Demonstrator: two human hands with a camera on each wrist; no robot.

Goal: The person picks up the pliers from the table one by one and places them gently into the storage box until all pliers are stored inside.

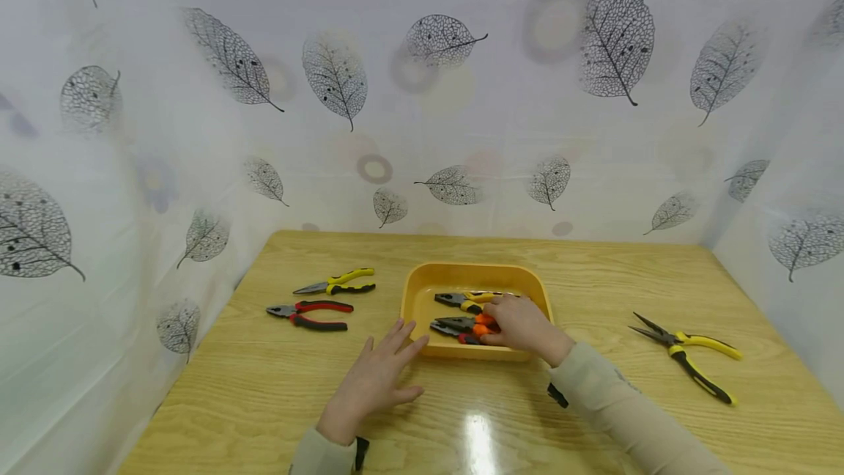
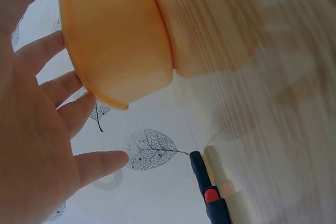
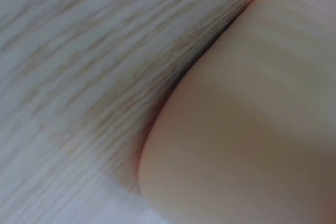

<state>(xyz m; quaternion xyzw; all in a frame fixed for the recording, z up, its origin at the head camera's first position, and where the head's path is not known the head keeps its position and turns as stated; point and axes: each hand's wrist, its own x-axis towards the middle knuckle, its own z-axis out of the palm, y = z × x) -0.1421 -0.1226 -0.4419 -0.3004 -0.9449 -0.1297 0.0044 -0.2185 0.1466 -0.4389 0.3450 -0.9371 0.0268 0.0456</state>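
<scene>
A yellow-orange plastic tray point(image 1: 475, 352) stands mid-table with several pliers in it. My right hand point(image 1: 521, 325) reaches inside over its right part and grips orange-handled pliers point(image 1: 464, 323), whose dark jaws point left. Beneath them lie red-handled pliers point(image 1: 469, 339), partly hidden. Behind are yellow-and-black combination pliers point(image 1: 461, 301). My left hand point(image 1: 376, 380) is at the tray's front left corner, fingers spread; in the left wrist view its fingertips touch the rim point(image 2: 79, 72). A blurred, pale surface fills much of the right wrist view, and the right fingers are out of sight there.
Left of the tray lie yellow-and-black long-nose pliers point(image 1: 339, 284) and red-and-black pliers point(image 1: 316, 314). Another yellow-handled long-nose pair point(image 1: 682, 350) lies spread on the right. A leaf-patterned curtain point(image 1: 448, 108) surrounds the wooden table point(image 1: 217, 402).
</scene>
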